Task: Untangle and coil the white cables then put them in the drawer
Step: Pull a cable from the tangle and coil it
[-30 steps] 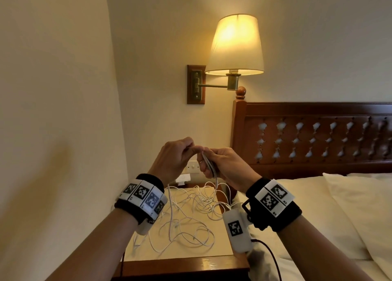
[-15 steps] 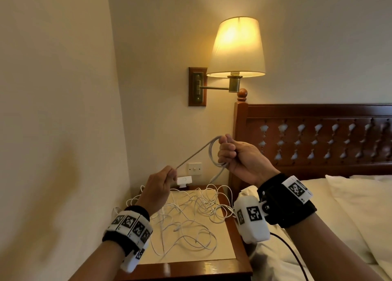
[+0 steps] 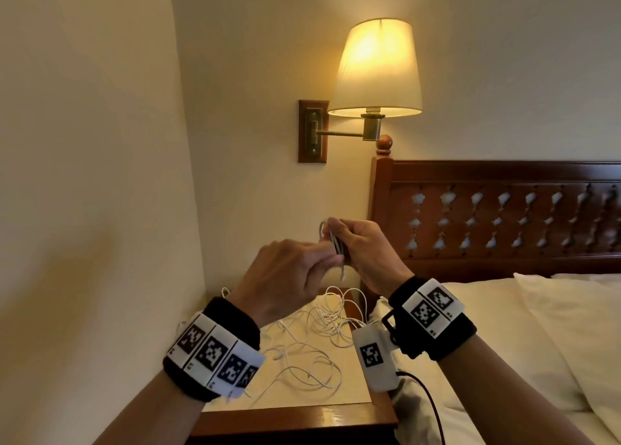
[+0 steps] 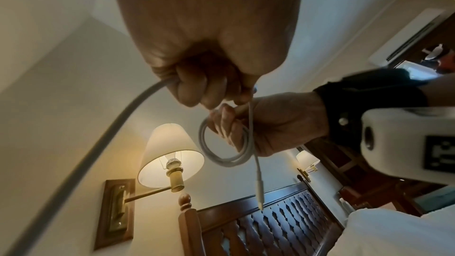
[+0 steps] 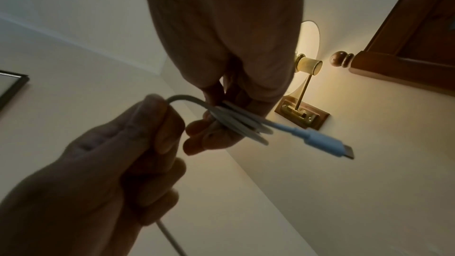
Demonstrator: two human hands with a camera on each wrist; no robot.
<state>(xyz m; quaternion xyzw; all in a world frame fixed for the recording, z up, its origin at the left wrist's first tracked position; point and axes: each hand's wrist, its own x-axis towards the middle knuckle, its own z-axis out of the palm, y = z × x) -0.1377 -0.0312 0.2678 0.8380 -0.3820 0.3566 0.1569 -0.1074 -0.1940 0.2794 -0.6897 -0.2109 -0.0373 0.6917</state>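
Note:
Both hands are raised above the nightstand [image 3: 302, 421], close together. My right hand [image 3: 361, 246] pinches a small coil of white cable [image 3: 331, 239] with several loops [image 4: 225, 151] [image 5: 241, 122]; its plug end [image 5: 327, 143] sticks out of the coil. My left hand [image 3: 292, 273] grips the free run of the same cable [image 4: 103, 143] in its curled fingers, right beside the coil. A short tail with a connector [image 4: 258, 188] hangs below the hands. A tangle of thin white cables [image 3: 312, 340] lies on the nightstand top. No drawer is in view.
A lit wall lamp [image 3: 378, 71] hangs above the hands on a brass arm. The dark wooden headboard [image 3: 504, 216] and the bed with white pillows [image 3: 554, 327] fill the right. A bare wall [image 3: 84, 209] closes in the left side.
My left hand, which had pulled the cable down and left, has come back up to the right hand, laying another loop on the coil. The right hand stayed raised.

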